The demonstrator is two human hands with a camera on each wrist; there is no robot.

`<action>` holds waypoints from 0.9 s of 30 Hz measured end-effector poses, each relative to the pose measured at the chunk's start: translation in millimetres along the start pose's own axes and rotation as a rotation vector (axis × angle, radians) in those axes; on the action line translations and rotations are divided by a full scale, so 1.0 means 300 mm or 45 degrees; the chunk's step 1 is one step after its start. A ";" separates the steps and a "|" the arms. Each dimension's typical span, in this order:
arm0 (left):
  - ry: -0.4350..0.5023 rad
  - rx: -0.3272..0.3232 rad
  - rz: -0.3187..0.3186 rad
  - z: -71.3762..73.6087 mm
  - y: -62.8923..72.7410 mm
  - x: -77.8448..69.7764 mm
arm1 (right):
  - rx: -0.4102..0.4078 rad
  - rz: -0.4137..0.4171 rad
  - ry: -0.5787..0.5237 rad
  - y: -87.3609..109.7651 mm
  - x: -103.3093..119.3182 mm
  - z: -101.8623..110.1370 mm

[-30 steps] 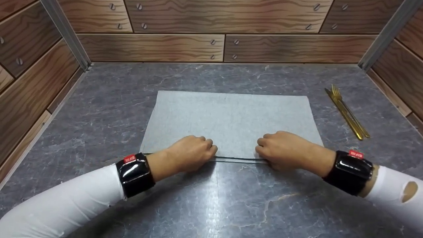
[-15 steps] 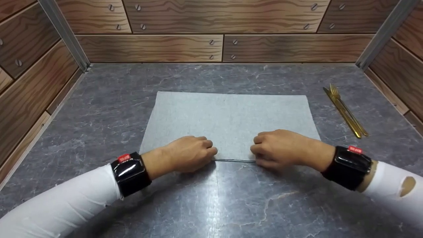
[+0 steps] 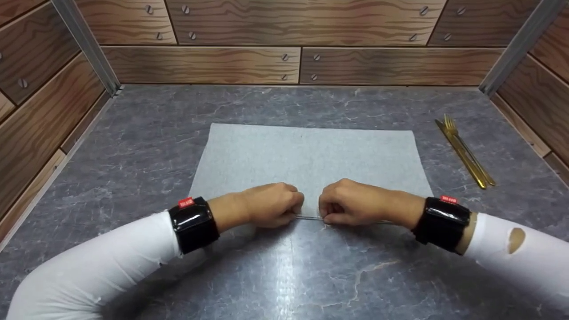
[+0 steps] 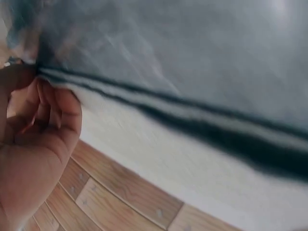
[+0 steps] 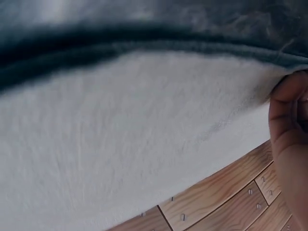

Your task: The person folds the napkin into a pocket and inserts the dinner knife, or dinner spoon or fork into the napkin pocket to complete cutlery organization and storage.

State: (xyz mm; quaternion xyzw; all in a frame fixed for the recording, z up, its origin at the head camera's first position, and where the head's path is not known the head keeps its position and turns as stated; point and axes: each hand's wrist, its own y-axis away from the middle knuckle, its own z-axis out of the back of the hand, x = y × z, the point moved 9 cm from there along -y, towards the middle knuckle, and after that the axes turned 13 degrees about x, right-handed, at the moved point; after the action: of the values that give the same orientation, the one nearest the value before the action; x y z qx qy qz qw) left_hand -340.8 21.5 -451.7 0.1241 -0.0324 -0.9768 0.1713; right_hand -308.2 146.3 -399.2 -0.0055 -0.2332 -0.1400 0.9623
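A pale grey folded cloth (image 3: pixel 311 155) lies flat on the table, its layered near edge toward me. My left hand (image 3: pixel 273 205) pinches that edge close to the middle, and the left wrist view shows thumb and curled fingers (image 4: pixel 67 108) meeting at the cloth's edge. Just to the right, my right hand (image 3: pixel 349 203) pinches the same edge, a small gap from the left hand. In the right wrist view its fingers (image 5: pixel 286 108) curl at the cloth's edge, which bows up slightly beside them.
A gold knife (image 3: pixel 464 158) and a gold fork (image 3: pixel 451 126) lie side by side on the right of the grey marbled table (image 3: pixel 155 120). Wood-patterned panels (image 3: pixel 200 64) wall in the back and both sides.
My right hand has moved left along the near edge of the cloth, and the left hand slightly right. They are now closer together. The cutlery has stayed in place.
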 end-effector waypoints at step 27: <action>0.082 0.037 0.313 0.101 0.636 0.317 | 0.215 -0.083 0.225 0.019 0.101 0.044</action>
State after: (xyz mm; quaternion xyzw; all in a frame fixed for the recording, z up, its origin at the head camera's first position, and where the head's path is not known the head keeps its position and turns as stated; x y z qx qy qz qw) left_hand -372.8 -189.8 -424.1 0.1530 -0.0561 -0.9434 0.2890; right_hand -286.8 144.7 -373.5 0.0953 -0.1587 -0.1510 0.9710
